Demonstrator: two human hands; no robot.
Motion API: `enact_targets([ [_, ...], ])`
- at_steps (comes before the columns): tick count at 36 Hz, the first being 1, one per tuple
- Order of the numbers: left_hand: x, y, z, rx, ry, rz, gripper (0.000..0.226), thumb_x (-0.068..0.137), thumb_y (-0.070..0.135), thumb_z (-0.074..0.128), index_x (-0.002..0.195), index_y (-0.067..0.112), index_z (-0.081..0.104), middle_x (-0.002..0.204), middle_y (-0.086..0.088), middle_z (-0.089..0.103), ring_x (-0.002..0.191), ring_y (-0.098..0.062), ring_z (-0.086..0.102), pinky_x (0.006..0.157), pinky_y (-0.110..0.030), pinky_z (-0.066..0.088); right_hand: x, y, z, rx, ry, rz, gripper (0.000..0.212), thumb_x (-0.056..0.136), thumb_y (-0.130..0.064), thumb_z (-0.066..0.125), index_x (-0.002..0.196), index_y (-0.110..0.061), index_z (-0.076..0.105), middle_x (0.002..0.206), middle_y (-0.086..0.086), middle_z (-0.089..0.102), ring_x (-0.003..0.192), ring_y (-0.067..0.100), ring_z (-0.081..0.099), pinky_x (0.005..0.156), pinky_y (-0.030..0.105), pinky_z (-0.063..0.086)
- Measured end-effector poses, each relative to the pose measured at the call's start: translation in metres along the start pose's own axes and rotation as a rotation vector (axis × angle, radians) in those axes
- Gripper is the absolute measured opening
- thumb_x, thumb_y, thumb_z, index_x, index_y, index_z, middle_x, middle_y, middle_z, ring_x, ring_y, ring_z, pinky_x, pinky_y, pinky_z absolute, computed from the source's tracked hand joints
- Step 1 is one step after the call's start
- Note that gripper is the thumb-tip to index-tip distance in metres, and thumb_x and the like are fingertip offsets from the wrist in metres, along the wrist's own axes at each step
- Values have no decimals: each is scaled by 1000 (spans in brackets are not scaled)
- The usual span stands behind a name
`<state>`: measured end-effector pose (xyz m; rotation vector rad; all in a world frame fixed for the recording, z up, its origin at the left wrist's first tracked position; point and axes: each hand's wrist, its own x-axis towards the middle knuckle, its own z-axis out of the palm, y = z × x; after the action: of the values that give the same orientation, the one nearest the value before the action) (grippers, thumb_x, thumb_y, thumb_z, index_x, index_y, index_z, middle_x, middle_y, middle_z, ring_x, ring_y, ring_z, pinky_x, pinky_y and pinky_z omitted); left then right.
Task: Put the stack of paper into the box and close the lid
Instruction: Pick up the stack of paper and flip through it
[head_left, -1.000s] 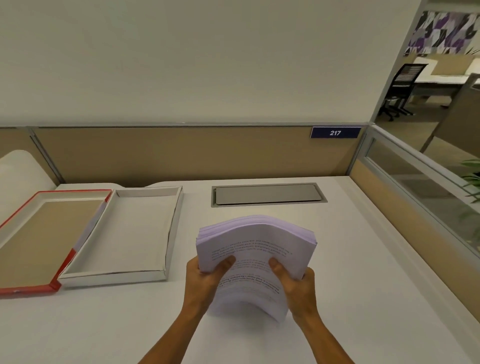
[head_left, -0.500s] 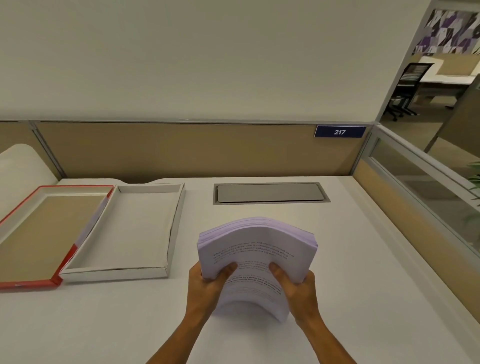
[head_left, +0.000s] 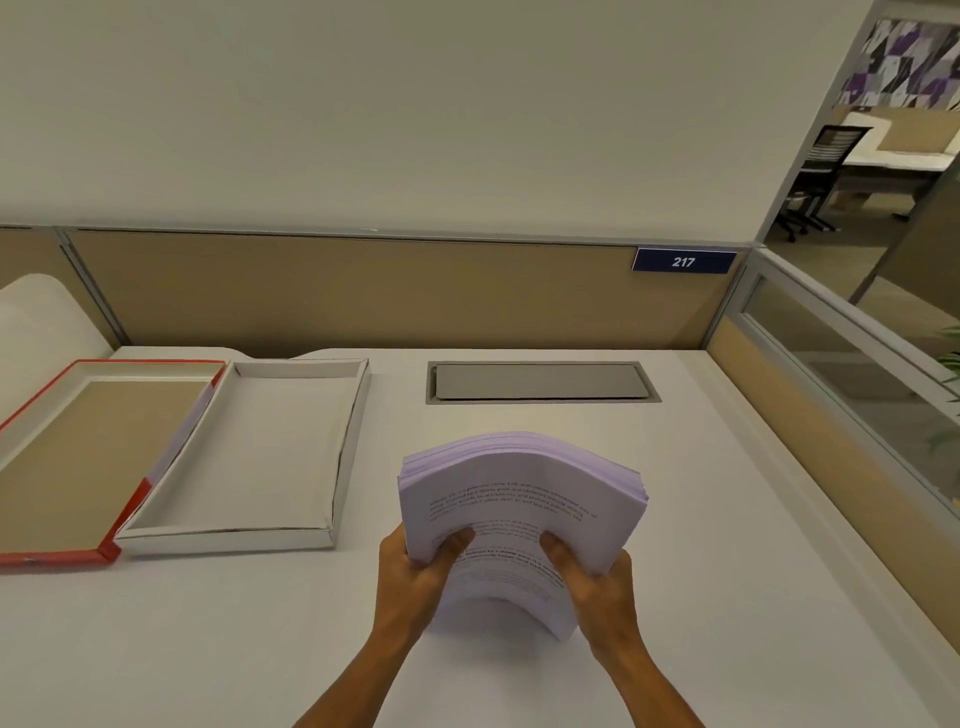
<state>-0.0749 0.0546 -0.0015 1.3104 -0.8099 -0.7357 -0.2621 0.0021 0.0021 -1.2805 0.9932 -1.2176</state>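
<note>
A thick stack of printed paper (head_left: 519, 493) stands bowed on its lower edge on the white desk, near the middle. My left hand (head_left: 415, 569) grips its left side and my right hand (head_left: 597, 577) grips its right side, thumbs on the front sheet. To the left lies the open white box (head_left: 270, 535), shallow and with nothing in it. Its red-edged lid (head_left: 62, 558) lies upside down further left, touching the box and showing its brown inside.
A grey cable hatch (head_left: 540, 382) is set into the desk behind the paper. Tan partition panels (head_left: 363, 291) close off the back and right side, with a blue 217 sign (head_left: 683, 261). An office chair (head_left: 826, 171) stands far off at the right.
The stack and both hands have stayed almost in place; only the view has shifted slightly.
</note>
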Motion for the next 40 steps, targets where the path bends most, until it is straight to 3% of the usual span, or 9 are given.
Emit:
enact_targets([
  [9,-5,-24,-6,12,-10,-76,39,71,25,78,106,35,64,92,10,75,86,-27,71,72,-34,63,-7,15,2,-16,-22,39,36,77,-30,77,104,-54,73,99,-10,78,98,13,73,64,26,62],
  [18,-4,-33,-8,57,-40,-82,40,72,27,75,108,36,63,94,13,73,89,-20,72,72,-29,62,-11,27,0,-17,-12,109,32,76,-40,80,105,-51,74,102,-9,77,99,13,72,68,28,63],
  [21,-10,-38,-8,78,-28,-68,39,73,28,73,109,36,61,99,11,72,88,-20,71,73,-26,62,-14,31,-1,-32,3,138,32,78,-35,79,104,-53,73,100,-12,77,97,11,72,66,27,62],
  [25,-12,-40,-8,96,-12,-55,39,81,14,74,110,35,59,101,9,71,91,-16,71,72,-22,61,-12,31,-2,-58,6,169,29,77,-35,77,99,-54,74,97,-15,77,94,9,72,63,24,62],
  [27,-11,-39,-8,114,-11,-53,39,82,11,75,110,34,60,100,8,71,95,-8,69,73,-22,61,-10,30,-2,-59,16,189,22,75,-38,77,96,-46,76,94,-13,78,89,16,74,62,24,62],
  [30,-9,-33,-11,149,-28,-60,36,80,20,77,108,36,60,99,11,71,93,-4,69,70,-20,61,-6,29,-5,-73,12,219,26,73,-43,78,96,-32,76,92,-8,80,86,19,76,64,27,63],
  [33,-7,-26,-17,189,-60,-89,37,75,34,79,107,37,60,101,11,72,87,-12,72,66,-22,61,-2,26,-10,-109,-44,257,35,74,-49,80,99,-24,78,93,-5,81,84,15,78,66,28,63],
  [37,-7,-18,-23,251,-92,-107,38,76,36,80,108,36,58,103,9,72,84,-15,74,64,-23,61,4,21,-13,-176,-100,285,41,71,-57,79,97,-26,77,89,-10,81,78,14,79,61,28,63],
  [40,-10,-13,-26,288,-92,-148,46,75,38,82,114,30,58,106,7,72,85,-14,74,67,-24,62,8,21,-14,-214,-141,314,37,75,-54,79,100,-26,75,89,-9,81,77,15,79,67,37,66],
])
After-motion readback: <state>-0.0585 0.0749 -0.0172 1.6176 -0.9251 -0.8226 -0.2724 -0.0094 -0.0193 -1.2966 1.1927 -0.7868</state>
